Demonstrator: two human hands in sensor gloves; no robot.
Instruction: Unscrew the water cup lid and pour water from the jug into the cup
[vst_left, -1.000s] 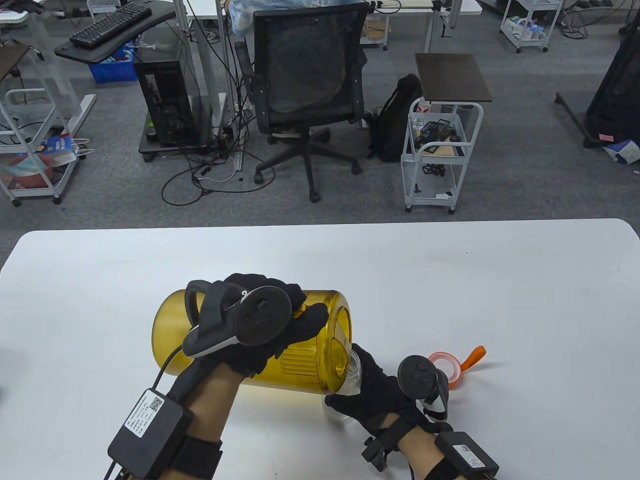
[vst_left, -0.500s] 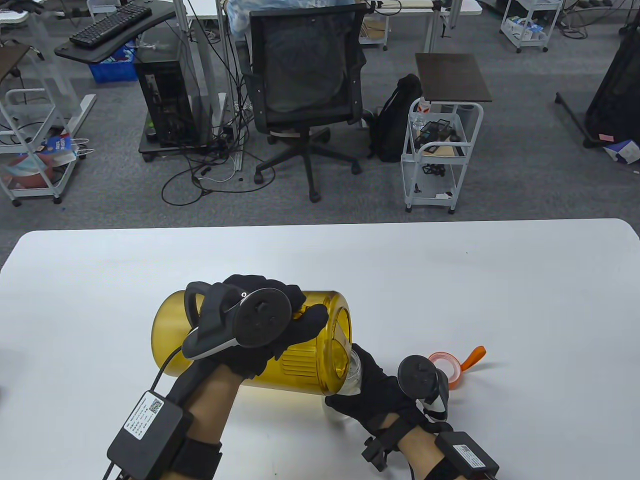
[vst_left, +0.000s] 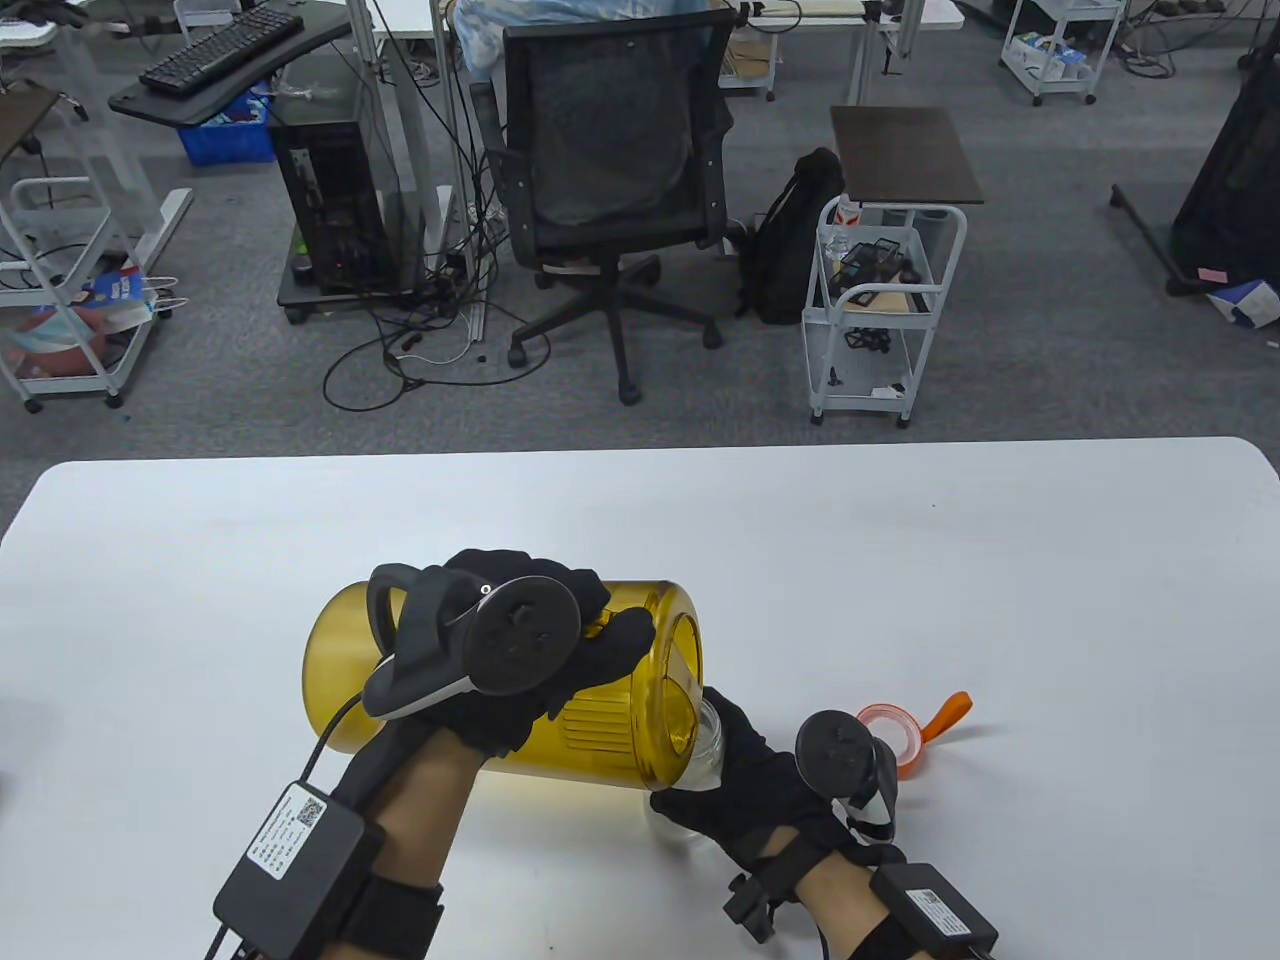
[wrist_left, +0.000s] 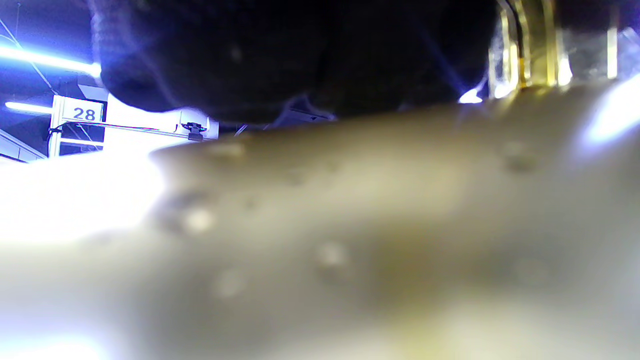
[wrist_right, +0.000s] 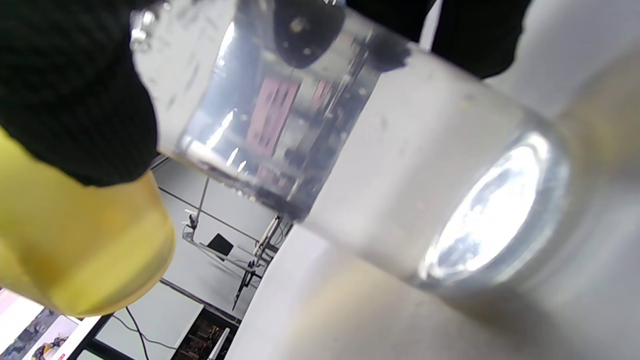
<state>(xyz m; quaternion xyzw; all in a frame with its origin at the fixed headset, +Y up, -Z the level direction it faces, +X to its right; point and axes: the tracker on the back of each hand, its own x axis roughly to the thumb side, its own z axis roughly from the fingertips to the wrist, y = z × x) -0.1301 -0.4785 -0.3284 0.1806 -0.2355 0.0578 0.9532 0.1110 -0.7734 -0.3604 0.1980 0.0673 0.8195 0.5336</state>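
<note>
A white table (vst_left: 900, 560) carries the scene, its far edge facing an office floor with a black mesh chair (vst_left: 610, 170) and a white wheeled cart (vst_left: 880, 310). Toward the near edge, left of centre, an amber translucent jug (vst_left: 600, 720) lies tipped almost onto its side, open mouth turned right and down over a clear cup (vst_left: 708, 745). The left hand (vst_left: 520, 650), in a black sensor glove with a round tracker on its back, wraps over the top of the jug, fingers curled round its body. The right hand (vst_left: 745, 785) grips the cup, fingers and thumb closed round its wall just under the jug's rim. The orange lid (vst_left: 895, 735) with its strap lies on the table just right of that hand, off the cup.

From above, the cup is mostly hidden by jug and glove. The right wrist view alone shows it whole: a clear cylinder (wrist_right: 350, 165), base standing on the table, gloved fingers (wrist_right: 70, 90) pressed on its wall, the jug's yellow edge (wrist_right: 85, 250) beside it. Whether water is running cannot be told. The left wrist view gives only a blurred amber surface (wrist_left: 350, 240) dotted with droplets, beneath the dark glove (wrist_left: 280, 55).
</note>
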